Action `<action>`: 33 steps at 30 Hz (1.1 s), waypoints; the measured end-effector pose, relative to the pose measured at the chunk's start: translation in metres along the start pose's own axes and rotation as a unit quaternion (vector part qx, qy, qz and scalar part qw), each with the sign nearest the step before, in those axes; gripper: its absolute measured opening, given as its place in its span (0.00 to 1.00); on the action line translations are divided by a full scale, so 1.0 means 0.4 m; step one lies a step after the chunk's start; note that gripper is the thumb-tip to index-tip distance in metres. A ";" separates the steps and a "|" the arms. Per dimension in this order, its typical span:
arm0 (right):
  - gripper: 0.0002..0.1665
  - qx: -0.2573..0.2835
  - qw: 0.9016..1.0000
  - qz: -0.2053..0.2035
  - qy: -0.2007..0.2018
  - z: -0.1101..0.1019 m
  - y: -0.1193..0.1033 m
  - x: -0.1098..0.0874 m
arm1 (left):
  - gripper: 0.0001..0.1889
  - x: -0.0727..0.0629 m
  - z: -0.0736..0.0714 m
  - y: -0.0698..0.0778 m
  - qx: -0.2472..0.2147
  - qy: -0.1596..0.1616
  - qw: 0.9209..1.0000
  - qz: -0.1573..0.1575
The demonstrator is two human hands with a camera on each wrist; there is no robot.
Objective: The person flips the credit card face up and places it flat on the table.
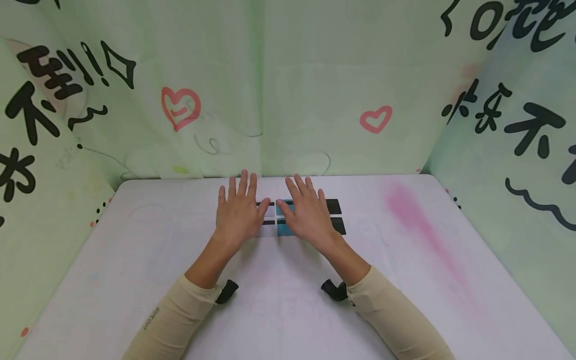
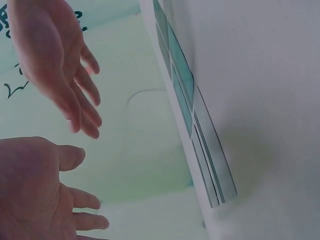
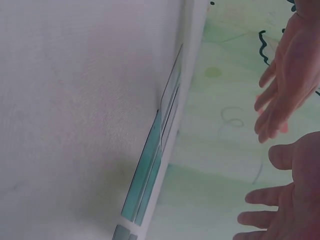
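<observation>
Flat cards lie in two rows near the far table edge. Lavender cards with a dark stripe (image 1: 268,231) are at the left, teal cards (image 1: 285,229) in the middle and black cards (image 1: 338,226) at the right. Over the left part of the rows my left hand (image 1: 239,212) is held palm down, fingers spread. My right hand (image 1: 309,215) hovers likewise over the teal and black cards, partly hiding them. Both hands are raised off the cards and hold nothing; the thumbs point toward each other. The left wrist view shows the teal cards (image 2: 182,95) well apart from both hands.
The white table (image 1: 405,300) has a pink smear (image 1: 423,230) on its right side. Pale green cloth (image 1: 306,75) with red hearts and black writing hangs behind and at both sides. Black wrist straps (image 1: 227,292) show at the sleeves.
</observation>
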State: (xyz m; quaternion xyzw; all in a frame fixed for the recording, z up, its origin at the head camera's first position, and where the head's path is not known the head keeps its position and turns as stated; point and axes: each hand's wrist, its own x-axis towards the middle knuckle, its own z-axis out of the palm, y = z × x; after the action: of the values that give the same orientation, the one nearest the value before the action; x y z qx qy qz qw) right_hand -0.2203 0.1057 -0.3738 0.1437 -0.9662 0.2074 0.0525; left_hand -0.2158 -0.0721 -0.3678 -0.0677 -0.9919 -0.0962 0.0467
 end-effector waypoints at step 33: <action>0.40 -0.002 1.000 0.014 -0.012 0.034 0.006 0.042 | 0.39 0.037 0.018 -0.040 -0.005 -0.013 1.000 -0.007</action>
State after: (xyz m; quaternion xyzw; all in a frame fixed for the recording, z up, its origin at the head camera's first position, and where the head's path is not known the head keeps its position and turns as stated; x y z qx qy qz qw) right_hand -0.2378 0.0977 -0.3843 0.1326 -0.9692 0.2040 0.0381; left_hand -0.2334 -0.0842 -0.3763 -0.0625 -0.9924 -0.1006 0.0330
